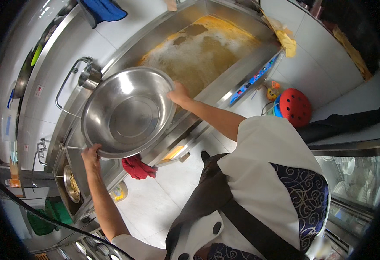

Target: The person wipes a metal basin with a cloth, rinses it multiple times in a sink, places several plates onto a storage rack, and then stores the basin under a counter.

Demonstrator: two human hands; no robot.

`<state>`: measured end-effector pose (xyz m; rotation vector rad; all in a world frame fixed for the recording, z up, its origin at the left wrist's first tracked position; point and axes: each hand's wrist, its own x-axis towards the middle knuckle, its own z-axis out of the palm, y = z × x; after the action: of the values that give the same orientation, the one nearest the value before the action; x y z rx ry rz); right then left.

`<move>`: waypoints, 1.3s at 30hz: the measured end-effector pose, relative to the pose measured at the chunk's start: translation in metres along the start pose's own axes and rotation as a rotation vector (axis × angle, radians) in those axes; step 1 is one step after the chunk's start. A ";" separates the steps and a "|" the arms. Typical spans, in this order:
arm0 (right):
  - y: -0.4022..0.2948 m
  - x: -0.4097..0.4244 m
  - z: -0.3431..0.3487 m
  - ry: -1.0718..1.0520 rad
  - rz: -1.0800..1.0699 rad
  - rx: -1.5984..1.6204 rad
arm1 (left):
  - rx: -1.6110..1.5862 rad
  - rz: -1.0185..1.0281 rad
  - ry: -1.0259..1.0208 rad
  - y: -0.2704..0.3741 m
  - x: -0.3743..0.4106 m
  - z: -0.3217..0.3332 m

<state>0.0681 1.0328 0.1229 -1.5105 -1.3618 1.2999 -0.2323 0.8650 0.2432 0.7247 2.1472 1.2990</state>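
With both hands I hold a large, wide stainless steel basin (134, 118), its hollow inside facing the camera and nothing in it. My left hand (91, 157) grips the rim at the lower left. At the upper right, my right hand (178, 94) has the rim between thumb and fingers. The basin hangs above the near end of a long steel tank (238, 66) holding cloudy brownish liquid (193, 58) with white foam and an orange edge. A small steel pot (90, 77) stands beside the basin, close to a bent faucet pipe (60, 87).
A red cloth (138, 167) hangs over the counter edge below the basin. A metal bowl of food scraps (71, 183) sits in a sink at left. A yellow cloth (286, 44) lies on the tank's far corner. A red round stool seat (295, 107) stands right, near a bottle (273, 91).
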 end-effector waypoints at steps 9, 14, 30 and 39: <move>-0.064 0.094 -0.100 -0.194 -0.496 -0.059 | -0.420 -0.395 0.047 -0.087 -0.016 0.019; -0.019 0.111 -0.186 -0.127 -0.561 -0.835 | -0.552 -0.407 0.068 -0.081 -0.067 0.071; 0.370 0.146 -0.328 0.625 0.598 1.230 | -0.753 -0.376 0.402 -0.040 -0.112 0.165; 0.371 0.191 -0.319 0.660 0.728 1.073 | -0.658 -0.394 0.550 -0.006 -0.135 0.183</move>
<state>0.4599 1.1843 -0.1926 -1.3986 0.3683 1.3680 -0.0130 0.8857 0.1858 -0.3411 1.8868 1.9589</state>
